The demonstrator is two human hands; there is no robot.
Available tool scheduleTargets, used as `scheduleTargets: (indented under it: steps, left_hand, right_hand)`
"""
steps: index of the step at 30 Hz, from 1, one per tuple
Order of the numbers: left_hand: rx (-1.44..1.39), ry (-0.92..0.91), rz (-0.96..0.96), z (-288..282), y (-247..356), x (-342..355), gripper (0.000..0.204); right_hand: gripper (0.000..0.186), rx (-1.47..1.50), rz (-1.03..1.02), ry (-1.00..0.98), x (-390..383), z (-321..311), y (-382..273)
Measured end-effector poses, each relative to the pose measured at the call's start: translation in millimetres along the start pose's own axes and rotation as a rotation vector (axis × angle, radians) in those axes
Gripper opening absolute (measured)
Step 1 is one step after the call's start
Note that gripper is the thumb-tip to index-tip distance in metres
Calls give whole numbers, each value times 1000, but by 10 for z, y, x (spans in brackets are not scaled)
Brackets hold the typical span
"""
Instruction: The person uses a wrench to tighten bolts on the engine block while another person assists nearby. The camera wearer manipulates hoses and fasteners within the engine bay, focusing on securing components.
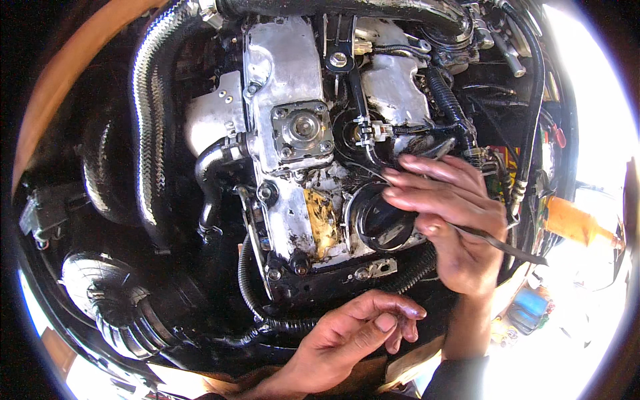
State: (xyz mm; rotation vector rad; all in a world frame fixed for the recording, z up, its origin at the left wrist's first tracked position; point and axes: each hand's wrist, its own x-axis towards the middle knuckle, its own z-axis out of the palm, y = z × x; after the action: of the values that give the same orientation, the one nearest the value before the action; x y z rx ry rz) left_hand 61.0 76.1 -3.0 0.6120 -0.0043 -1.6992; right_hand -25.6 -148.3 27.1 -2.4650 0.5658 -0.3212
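My right hand (450, 217) is over the right side of an oily engine, its thumb and fingers closed on a thin dark rod (510, 249). The rod's tail sticks out past the palm toward the lower right. What it is exactly, I cannot make out. Under the fingertips sits a round black oil filler cap (383, 217). Just beyond them is a black cable with a pale connector (380, 131). My left hand (363, 328) hovers below the engine's near edge, fingers loosely curled and dark with grease, nothing visible in them.
A silver valve cover (283, 63) with a square bolted plate (302, 130) fills the middle. At left run a braided hose (150, 120) and a ribbed intake duct (137, 327). An orange bottle (577, 220) and a blue object (531, 307) lie at right.
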Motion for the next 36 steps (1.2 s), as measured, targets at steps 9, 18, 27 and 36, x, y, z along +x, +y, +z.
scheduleTargets:
  steps: [9, 18, 27, 36]
  left_hand:
    - [-15, -49, 34, 77, 26, 64, 39]
    - [46, -52, 86, 99, 1, -23, 36]
    - [394, -181, 198, 440, -29, -33, 39]
    - [-46, -315, 97, 1225, -228, 399, 62]
  right_hand:
    - [21, 121, 35, 90, 15, 132, 88]
    - [36, 157, 38, -39, -71, 93, 94]
    - [27, 58, 13, 117, -54, 350, 19]
    - [35, 164, -55, -54, -53, 221, 104]
